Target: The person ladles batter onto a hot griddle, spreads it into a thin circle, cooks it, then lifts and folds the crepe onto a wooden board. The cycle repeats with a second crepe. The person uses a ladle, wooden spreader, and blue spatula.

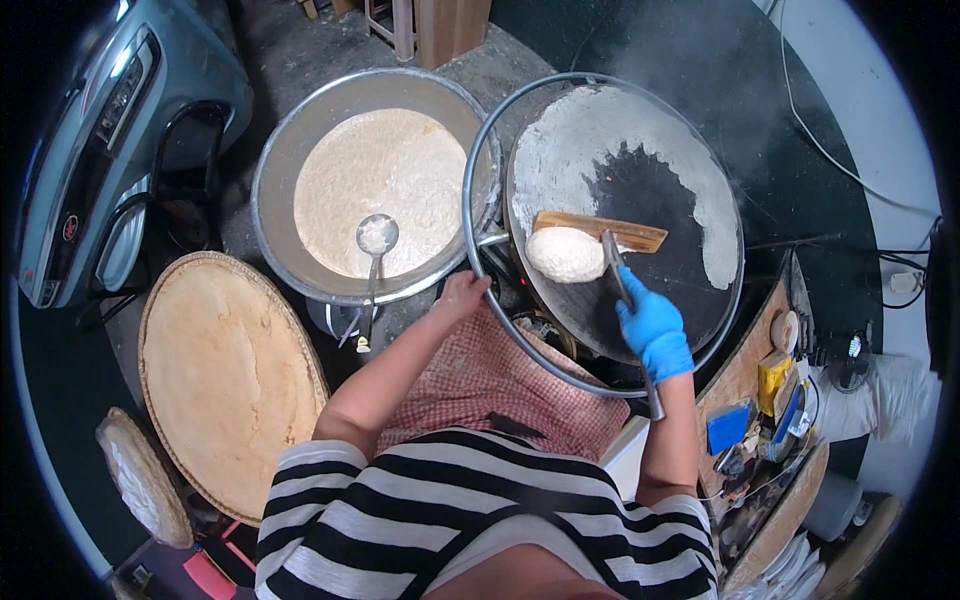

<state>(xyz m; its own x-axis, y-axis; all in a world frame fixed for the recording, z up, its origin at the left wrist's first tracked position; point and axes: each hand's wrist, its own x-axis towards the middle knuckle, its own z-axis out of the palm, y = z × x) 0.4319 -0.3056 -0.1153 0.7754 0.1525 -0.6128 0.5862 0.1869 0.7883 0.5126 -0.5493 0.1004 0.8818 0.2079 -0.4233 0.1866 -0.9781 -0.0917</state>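
Two hands work from the head view: the gloved right hand (pixel 653 328), wrapped around a wooden spreader (pixel 600 232), trails the batter lump (pixel 565 254) lying at its eleven o'clock on the griddle (pixel 655 190), while the bare left hand (pixel 462 296) curls over the ring rail (pixel 472 250).

Two hands: a bare left hand (pixel 462 297) and a blue-gloved right hand (pixel 652 335). One round black griddle (pixel 640 180), one lump of batter (pixel 565 254), one wooden spreader (pixel 600 230), one metal basin (pixel 290 150), one ladle (pixel 376 240), two round woven trays (pixel 225 380).
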